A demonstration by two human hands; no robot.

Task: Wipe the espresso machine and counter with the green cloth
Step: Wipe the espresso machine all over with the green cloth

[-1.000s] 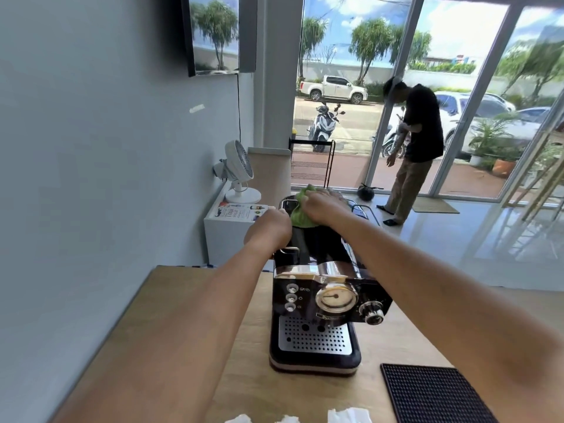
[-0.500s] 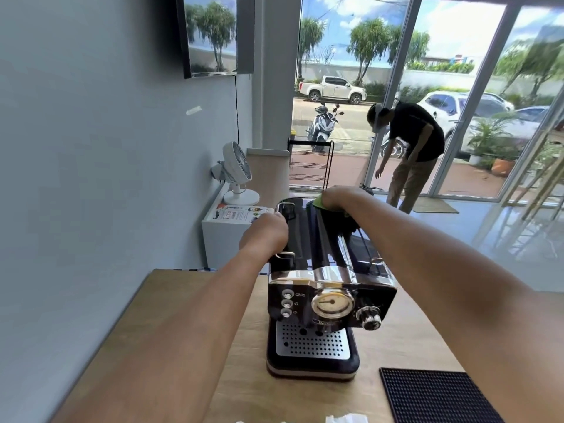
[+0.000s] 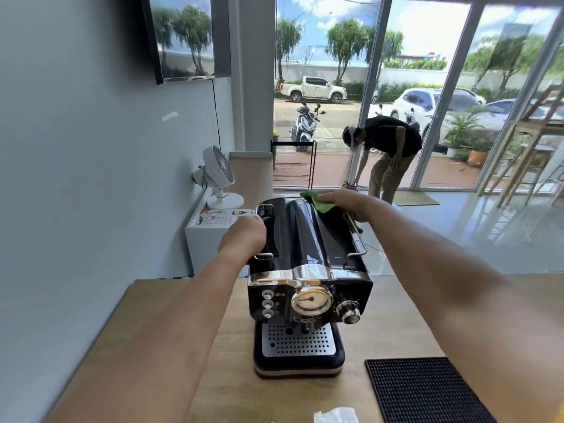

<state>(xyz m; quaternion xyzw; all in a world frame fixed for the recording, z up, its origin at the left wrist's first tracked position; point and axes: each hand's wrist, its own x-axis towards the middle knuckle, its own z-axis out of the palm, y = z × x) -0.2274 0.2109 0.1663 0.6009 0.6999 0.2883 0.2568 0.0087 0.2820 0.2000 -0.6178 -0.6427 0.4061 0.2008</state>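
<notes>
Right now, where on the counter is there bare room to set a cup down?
Bare wood shows on the counter right of the espresso machine, behind the black mat, and in the strip between machine and grey wall, under the left forearm. Crowded: the front edge, with mat and crumpled tissue.

- Leaflet [image 3: 220, 220] just beyond the left hand [image 3: 244, 236]: "Thai" in large letters; the smaller print is illegible.
- Nameplate [image 3: 308, 320] on the espresso machine [image 3: 305, 239] front, below that hand: appears to read "Duchess", blurred.
</notes>
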